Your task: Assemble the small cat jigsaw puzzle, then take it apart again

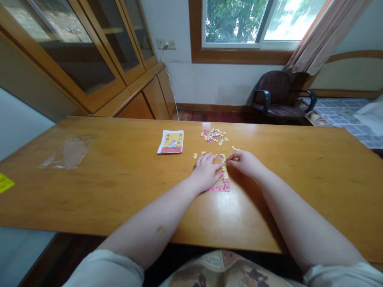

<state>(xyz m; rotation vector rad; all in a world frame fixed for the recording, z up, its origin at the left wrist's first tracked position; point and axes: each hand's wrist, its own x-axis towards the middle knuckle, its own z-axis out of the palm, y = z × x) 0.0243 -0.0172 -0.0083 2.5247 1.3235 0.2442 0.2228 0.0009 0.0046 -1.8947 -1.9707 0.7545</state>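
A partly joined jigsaw puzzle (226, 185) lies on the wooden table, with pink pieces along its near edge and yellow ones up its right side. My left hand (206, 172) rests over its left and middle part with the fingers spread, hiding much of it. At the right side of the puzzle is my right hand (241, 162), thumb and fingers drawn together by the yellow edge pieces; whatever they may pinch is too small to make out. Beyond the hands sits a pile of loose puzzle pieces (214, 135). One single yellow piece (195, 156) lies left of the puzzle.
A picture card (171, 142) showing a white cartoon figure lies at the left of the pile. Further left is a clear plastic bag (70, 152), and a yellow label (5, 182) is at the table's left edge. An office chair (273, 95) stands beyond the wooden table (134, 183).
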